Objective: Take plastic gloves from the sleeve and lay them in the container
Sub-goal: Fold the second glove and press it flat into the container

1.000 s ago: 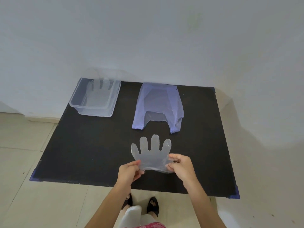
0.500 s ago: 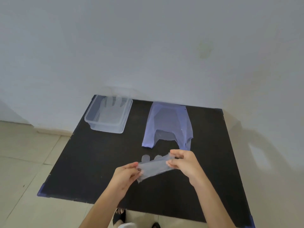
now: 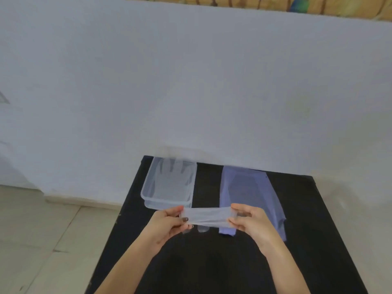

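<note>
I hold a clear plastic glove stretched flat between both hands, above the black table. My left hand pinches its left edge and my right hand pinches its right edge. Its fingers hang down below my hands. Just beyond my left hand stands the clear plastic container, with at least one glove lying inside. The bluish plastic sleeve lies flat to the container's right, partly behind my right hand.
The table stands against a white wall. A tiled floor shows to the left of the table's edge. A picture's lower edge runs along the top of the view.
My hands have carried the glove up and to the left, toward the container, and turned it edge-on. The camera has tilted up, so the table sits lower in view.
</note>
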Tool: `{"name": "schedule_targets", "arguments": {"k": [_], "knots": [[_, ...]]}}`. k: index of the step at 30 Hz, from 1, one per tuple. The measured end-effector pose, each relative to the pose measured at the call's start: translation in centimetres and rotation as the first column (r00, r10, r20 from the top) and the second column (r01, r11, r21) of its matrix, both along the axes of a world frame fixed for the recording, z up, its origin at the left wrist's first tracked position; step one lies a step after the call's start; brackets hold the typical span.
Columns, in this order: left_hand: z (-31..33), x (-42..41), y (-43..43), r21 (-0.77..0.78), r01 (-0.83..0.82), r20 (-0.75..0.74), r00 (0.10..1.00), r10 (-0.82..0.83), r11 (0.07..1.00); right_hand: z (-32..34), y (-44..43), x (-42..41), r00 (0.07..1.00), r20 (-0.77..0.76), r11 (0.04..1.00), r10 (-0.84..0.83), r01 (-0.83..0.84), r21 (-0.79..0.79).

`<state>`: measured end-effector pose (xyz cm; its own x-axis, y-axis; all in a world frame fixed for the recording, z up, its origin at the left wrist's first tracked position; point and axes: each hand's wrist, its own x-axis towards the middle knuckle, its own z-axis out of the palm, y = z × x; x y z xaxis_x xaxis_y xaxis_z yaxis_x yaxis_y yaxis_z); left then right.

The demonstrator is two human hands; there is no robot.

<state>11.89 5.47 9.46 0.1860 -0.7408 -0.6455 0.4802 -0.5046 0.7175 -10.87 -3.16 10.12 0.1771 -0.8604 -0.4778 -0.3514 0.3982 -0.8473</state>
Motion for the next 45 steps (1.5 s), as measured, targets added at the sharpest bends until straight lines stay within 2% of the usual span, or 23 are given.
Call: {"name": "schedule_targets", "arguments": {"k": [6, 16, 21, 27, 32, 35, 40, 45], "knots": [[2.4, 7.6, -2.7, -0.033, 0.127, 0.052, 0.991, -0.125, 0.991, 1.4, -2.0, 6.7, 0.995, 0.090, 0.999, -0.034, 0.035, -0.006], [5.2, 15.4, -9.5, -0.082, 0.201, -0.016, 0.979, -0.203, 0.976, 3.8, -7.6, 14.1, 0.968, 0.230, 0.995, -0.100, 0.103, -0.001], [5.1, 18.0, -12.7, -0.077, 0.194, 0.009, 0.981, -0.194, 0.978, 3.5, -10.7, 17.0, 0.969, 0.218, 0.993, -0.114, 0.118, -0.004], [4.8, 19.2, -16.3, -0.075, 0.261, 0.124, 0.960, -0.251, 0.962, 2.7, -13.8, 19.6, 0.981, 0.154, 0.988, -0.116, 0.130, -0.080], [5.0, 20.2, -18.6, -0.130, 0.345, 0.338, 0.897, -0.286, 0.930, 3.2, -15.1, 20.9, 0.990, 0.107, 0.965, -0.088, 0.112, -0.238], [4.2, 20.5, -18.7, -0.170, 0.400, 0.414, 0.858, -0.303, 0.901, 2.8, -15.0, 21.2, 0.993, 0.093, 0.956, -0.069, 0.093, -0.280], [0.9, 20.0, -17.7, -0.102, 0.480, 0.513, 0.776, -0.367, 0.871, 0.1, -14.0, 21.3, 0.995, 0.024, 0.967, -0.093, 0.096, -0.234], [-2.8, 19.1, -17.2, 0.037, 0.579, 0.653, 0.603, -0.458, 0.815, -2.5, -13.0, 21.7, 0.996, -0.072, 0.986, -0.050, 0.037, -0.165]]}}
